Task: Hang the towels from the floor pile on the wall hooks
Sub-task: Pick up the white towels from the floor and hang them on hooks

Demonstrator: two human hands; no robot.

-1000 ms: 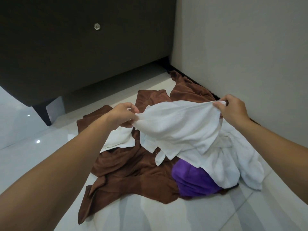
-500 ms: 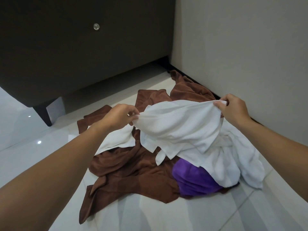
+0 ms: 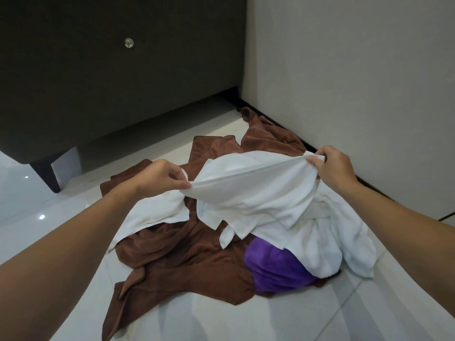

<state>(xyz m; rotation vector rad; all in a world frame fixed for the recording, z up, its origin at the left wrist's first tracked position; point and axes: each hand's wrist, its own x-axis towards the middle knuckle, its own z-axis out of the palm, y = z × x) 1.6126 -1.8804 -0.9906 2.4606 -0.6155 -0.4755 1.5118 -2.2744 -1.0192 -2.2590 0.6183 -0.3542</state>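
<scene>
A white towel point(image 3: 248, 185) is stretched above the floor pile. My left hand point(image 3: 160, 177) pinches its left corner, and my right hand point(image 3: 332, 166) grips its right edge. The rest of the towel drapes down onto the pile. Below lie brown towels point(image 3: 182, 254), a purple towel point(image 3: 273, 267) and more white cloth point(image 3: 152, 215). A round metal hook point(image 3: 129, 43) sits on the dark panel above.
The dark panel point(image 3: 110, 82) ends above the floor, with a dark foot point(image 3: 48, 173) at the left. A pale wall point(image 3: 357, 94) with a black skirting strip runs along the right. The floor point(image 3: 221, 321) is glossy white tile.
Both hands have pulled apart slightly, stretching the white towel's top edge tauter. The pile below has not moved.
</scene>
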